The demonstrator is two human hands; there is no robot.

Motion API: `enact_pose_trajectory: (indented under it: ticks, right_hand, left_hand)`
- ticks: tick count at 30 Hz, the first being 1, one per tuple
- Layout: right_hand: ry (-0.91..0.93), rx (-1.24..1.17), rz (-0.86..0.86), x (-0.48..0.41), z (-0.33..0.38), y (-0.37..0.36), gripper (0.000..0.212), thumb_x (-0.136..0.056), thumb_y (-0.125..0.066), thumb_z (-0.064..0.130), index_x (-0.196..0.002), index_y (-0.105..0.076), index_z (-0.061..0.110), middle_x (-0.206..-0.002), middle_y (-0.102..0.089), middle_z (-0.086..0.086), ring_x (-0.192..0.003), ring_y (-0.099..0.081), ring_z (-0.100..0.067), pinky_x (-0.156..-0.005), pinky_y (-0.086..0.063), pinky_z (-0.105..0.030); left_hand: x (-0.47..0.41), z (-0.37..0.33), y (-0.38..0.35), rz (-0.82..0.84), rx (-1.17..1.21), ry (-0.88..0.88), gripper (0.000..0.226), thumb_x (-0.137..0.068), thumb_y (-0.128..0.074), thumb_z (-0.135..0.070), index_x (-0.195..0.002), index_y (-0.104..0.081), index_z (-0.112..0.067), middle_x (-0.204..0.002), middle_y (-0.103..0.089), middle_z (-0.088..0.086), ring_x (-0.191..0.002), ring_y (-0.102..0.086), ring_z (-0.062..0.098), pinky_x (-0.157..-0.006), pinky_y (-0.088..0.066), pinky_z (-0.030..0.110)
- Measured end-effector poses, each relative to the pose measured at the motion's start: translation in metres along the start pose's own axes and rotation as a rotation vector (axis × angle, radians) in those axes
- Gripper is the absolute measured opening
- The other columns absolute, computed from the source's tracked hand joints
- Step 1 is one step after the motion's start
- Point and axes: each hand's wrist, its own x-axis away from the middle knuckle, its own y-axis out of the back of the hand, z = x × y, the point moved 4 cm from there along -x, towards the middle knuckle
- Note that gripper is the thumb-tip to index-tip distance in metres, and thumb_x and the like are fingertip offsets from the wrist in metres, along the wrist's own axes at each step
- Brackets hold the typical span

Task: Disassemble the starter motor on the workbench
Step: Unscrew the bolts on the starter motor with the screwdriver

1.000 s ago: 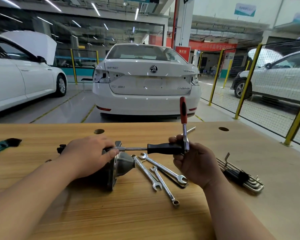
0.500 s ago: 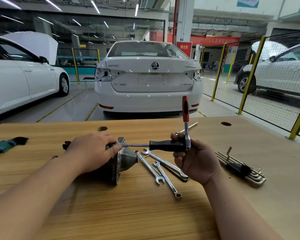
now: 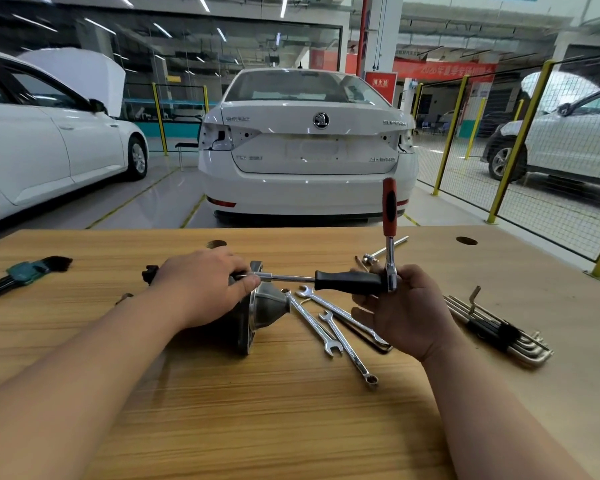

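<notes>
Workshop bench (image 3: 291,427), white car (image 3: 305,150) behind. The starter motor (image 3: 262,311) lies at centre with the left hand (image 3: 201,285) clamped over it. At its three o'clock the right hand (image 3: 400,310) clutches the driver handle (image 3: 347,281) and the ratchet (image 3: 389,209). Tilt that shaft and the socket could slip, rounding the bolt.

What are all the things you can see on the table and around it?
workbench: one, light wood, in front
starter motor: one, grey metal, middle of the workbench
black-handled driver: one, black and silver, lying level, tip at the motor
ratchet: one, red handle, upright at the driver's right end
spanners: three, silver, right of the motor
hex keys: one set, silver in black holder, far right
bar: one, silver, behind the ratchet
green tool: one, green and black, far left
cars: three, white, beyond the bench
left grip: on the motor
right grip: round the driver's handle
</notes>
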Motion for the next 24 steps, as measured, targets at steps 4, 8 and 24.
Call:
enact_pose_trajectory:
  ticks: [4, 8, 24]
  right_hand:
    - [-0.021, -0.115, 0.104, 0.002, -0.001, -0.005, 0.028, -0.060, -0.076, 0.021, -0.082, -0.061, 0.013, -0.112, -0.070, -0.012, -0.037, -0.041, -0.010, -0.036, -0.039, -0.021]
    - [-0.011, -0.270, 0.189, 0.001, -0.002, -0.009, 0.050, -0.040, -0.091, 0.006, -0.083, -0.064, 0.005, -0.117, -0.068, -0.016, -0.046, -0.060, -0.014, -0.042, -0.053, -0.025]
    - [0.020, -0.516, 0.269, 0.010, 0.007, -0.020, 0.056, -0.049, -0.073, -0.028, -0.101, -0.062, -0.009, -0.130, -0.053, -0.038, -0.106, -0.064, -0.049, -0.080, -0.059, -0.049]
  left_hand:
    - [0.000, -0.002, 0.001, -0.004, 0.004, -0.007, 0.041, -0.091, -0.028, -0.064, -0.117, -0.052, -0.044, -0.113, -0.050, -0.020, -0.100, -0.047, 0.007, -0.067, -0.040, 0.031]
    - [0.001, -0.002, 0.003, -0.009, -0.007, -0.009, 0.039, -0.091, -0.029, -0.064, -0.116, -0.052, -0.044, -0.111, -0.051, -0.019, -0.098, -0.047, 0.007, -0.067, -0.042, 0.030]
    - [-0.001, -0.001, 0.001, -0.041, -0.001, -0.020, 0.041, -0.091, -0.027, -0.065, -0.114, -0.054, -0.045, -0.107, -0.049, -0.022, -0.096, -0.045, 0.004, -0.059, -0.033, 0.027]
